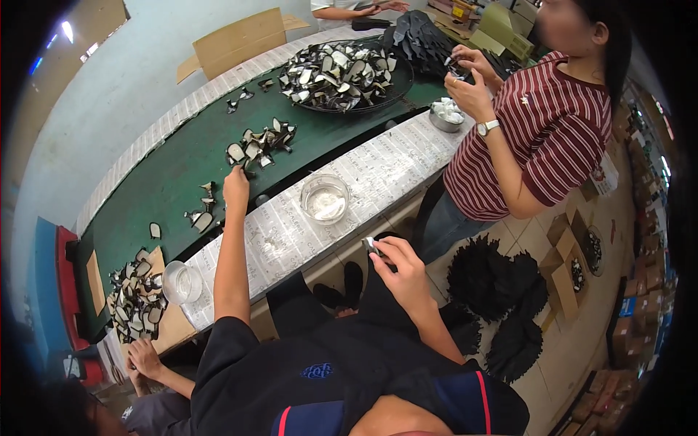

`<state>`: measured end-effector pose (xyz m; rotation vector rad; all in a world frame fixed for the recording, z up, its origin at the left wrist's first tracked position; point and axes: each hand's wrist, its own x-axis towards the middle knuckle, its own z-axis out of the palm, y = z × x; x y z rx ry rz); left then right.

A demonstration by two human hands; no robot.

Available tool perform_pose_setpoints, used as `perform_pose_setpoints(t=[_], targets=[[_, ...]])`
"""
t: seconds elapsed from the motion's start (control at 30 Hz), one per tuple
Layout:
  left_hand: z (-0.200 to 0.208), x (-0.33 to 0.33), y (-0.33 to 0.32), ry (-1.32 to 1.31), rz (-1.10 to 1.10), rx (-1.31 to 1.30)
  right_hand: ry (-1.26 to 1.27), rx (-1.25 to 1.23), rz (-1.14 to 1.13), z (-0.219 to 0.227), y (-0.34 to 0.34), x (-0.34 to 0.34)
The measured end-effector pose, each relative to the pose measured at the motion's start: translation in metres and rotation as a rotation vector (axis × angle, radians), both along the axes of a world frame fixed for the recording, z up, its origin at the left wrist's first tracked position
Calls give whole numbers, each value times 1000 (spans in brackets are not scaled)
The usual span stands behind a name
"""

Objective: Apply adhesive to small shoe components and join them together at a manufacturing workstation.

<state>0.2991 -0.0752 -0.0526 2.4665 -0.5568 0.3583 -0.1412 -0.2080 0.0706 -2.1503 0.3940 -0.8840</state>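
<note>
My left hand (236, 190) stretches over the green belt, its fingertips bunched at the near edge of a small heap of black pieces with pale, rounded faces (254, 149). Whatever those fingers pinch is hidden in the heap. Close to my body, beyond the table's near edge, my right hand (403, 272) is closed, thumb and fingers gripping a small black-and-white piece (371, 245). On the pale ledge between my hands stands a clear round bowl (325, 198) with some whitish stuff inside.
A big round tray (409, 76) heaped with similar pieces lies far along the green belt (163, 182). Another heap (137, 294) is at left, beside a second clear bowl (182, 282). Co-workers sit left, stand right (523, 138) and far. Black bundles (498, 280) lie on the floor.
</note>
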Motion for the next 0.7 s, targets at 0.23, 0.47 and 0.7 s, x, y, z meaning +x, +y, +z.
perform_pose_setpoints(t=[0.23,0.47,0.7], targets=[[14,-17,26,527,-36,-1083,18,38,45,2,2,6],[4,-96,50,1176,-401,-1534,39,-31,-10,1,3,1],[3,-228,91,1198,-417,-1343,-21,-57,142,-13,15,4]])
